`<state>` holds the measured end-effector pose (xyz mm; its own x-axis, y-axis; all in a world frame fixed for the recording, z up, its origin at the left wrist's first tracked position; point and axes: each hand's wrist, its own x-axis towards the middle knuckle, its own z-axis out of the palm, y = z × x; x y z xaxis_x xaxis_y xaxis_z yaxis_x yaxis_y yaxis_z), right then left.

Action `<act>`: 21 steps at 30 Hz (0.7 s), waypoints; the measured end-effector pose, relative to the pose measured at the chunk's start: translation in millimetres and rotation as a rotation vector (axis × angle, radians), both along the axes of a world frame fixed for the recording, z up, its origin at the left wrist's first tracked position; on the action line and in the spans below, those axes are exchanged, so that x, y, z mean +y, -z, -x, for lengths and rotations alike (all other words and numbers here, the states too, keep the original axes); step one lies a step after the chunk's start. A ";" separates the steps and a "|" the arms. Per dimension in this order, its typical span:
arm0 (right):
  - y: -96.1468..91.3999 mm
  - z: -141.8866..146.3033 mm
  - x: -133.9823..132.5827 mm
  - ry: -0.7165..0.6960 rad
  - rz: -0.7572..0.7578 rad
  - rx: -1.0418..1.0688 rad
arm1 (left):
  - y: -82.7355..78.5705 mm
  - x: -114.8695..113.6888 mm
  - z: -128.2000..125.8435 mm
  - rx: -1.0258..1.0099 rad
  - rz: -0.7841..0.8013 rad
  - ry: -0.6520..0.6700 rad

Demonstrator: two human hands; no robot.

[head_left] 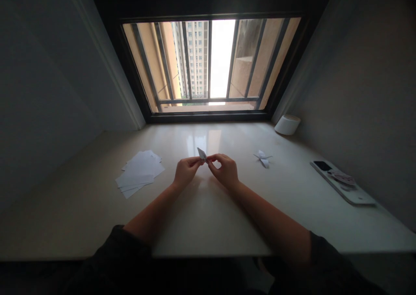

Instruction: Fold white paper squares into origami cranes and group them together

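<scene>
Between my two hands, a small piece of folded white paper (202, 153) is held up over the white tabletop, its pointed end toward the window. My left hand (186, 172) pinches its lower left side with thumb and fingers. On the other side, my right hand (225, 170) grips the lower right edge between thumb and forefinger, the remaining fingers curled. The fingertips cover the paper's lower part. To the right of my hands lies a folded paper crane (263, 158). Left of them is a loose pile of white paper sheets (139, 172).
A phone (344, 184) with a ring-like grip on its back lies at the right. Behind it, a white cylindrical object (287, 124) stands by the wall. The barred window (211, 117) closes off the far side of the tabletop (182, 225).
</scene>
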<state>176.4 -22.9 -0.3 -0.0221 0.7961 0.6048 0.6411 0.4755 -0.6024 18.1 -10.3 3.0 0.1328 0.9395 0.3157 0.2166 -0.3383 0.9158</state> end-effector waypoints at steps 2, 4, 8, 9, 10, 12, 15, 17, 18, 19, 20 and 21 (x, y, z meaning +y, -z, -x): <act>-0.7 0.1 -0.7 -0.008 -0.005 -0.008 | 1.1 -0.3 0.1 -0.001 0.013 -0.008; -0.9 0.6 -1.2 -0.001 -0.005 -0.014 | 2.3 -0.9 0.2 0.007 0.025 -0.017; -1.1 1.3 -1.2 0.040 0.005 -0.025 | 2.4 -2.4 -0.1 0.040 0.018 -0.010; -1.1 1.4 -1.0 0.049 0.008 -0.023 | 1.9 -2.7 -0.4 0.046 0.010 -0.003; -1.0 1.3 -0.7 0.055 0.009 -0.020 | 1.2 -2.9 -0.7 0.052 -0.002 0.004; -0.8 0.9 -0.1 0.059 0.013 -0.010 | -0.6 -3.1 -1.2 0.074 -0.029 0.015; -0.1 0.4 0.4 0.048 0.023 0.008 | -3.1 -3.5 -1.4 0.116 -0.066 0.011; 0.4 0.2 0.4 0.034 0.031 0.017 | -4.3 -4.2 -1.2 0.131 -0.084 0.003; 0.5 0.2 0.4 0.029 0.033 0.018 | -4.7 -4.7 -1.2 0.133 -0.091 0.001; 0.5 0.2 0.4 0.026 0.033 0.018 | -5.0 -5.2 -1.2 0.135 -0.097 0.000; 0.5 0.3 0.4 0.027 0.031 0.015 | -5.2 -5.7 -1.2 0.136 -0.102 -0.003; 0.4 0.3 0.3 0.028 0.027 0.011 | -5.4 -6.1 -1.2 0.136 -0.105 -0.006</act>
<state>176.1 -22.6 -0.7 0.0072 0.8126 0.5828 0.6470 0.4406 -0.6223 19.3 -16.5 8.4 0.1752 0.9034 0.3914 0.3381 -0.4285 0.8379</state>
